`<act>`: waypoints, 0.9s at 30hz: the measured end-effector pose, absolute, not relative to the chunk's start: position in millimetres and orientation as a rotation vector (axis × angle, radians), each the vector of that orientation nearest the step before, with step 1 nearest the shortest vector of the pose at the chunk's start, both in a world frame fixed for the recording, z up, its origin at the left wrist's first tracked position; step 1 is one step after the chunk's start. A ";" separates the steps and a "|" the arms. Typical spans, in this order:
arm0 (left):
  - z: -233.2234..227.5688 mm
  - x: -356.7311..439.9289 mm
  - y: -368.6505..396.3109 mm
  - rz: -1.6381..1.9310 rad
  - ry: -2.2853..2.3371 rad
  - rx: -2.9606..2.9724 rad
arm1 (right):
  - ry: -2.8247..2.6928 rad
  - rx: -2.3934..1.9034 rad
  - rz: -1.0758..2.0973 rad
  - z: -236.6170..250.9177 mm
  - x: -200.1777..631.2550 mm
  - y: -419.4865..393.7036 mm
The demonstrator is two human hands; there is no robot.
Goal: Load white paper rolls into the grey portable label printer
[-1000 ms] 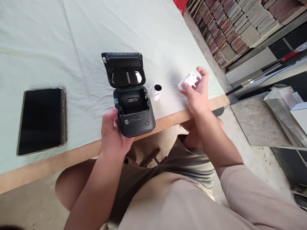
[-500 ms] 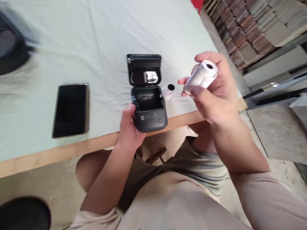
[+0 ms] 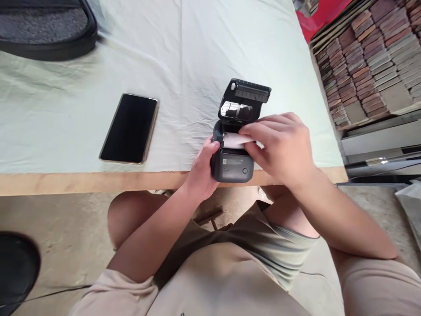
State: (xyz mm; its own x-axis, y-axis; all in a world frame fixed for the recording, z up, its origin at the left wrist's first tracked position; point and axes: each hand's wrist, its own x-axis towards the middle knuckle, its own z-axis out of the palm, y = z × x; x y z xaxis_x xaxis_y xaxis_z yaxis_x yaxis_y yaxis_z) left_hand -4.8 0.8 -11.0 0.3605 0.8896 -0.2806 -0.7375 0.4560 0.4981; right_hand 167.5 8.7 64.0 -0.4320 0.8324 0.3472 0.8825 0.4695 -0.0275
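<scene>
A small dark grey printer [image 3: 233, 166] with its lid [image 3: 245, 100] flipped up stands at the table's front edge. My left hand [image 3: 202, 169] grips the printer's left side. My right hand [image 3: 279, 147] holds a white paper roll [image 3: 234, 139] down in the printer's open bay, fingers over it. The small empty roll core seen earlier is hidden behind my right hand.
A black phone [image 3: 130, 128] lies face up on the pale green cloth [image 3: 184, 52] to the left. A dark bag [image 3: 46, 28] sits at the far left corner. Stacked bricks [image 3: 365, 52] and a metal shelf stand to the right of the table.
My right hand came down from mid-air and brought the paper roll into the printer's bay. The view has shifted left and the bag has come into sight.
</scene>
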 end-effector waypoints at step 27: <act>-7.0 -7.2 -0.5 1.049 0.519 0.352 | -2.245 -1.341 0.793 73.7 173.2 28.1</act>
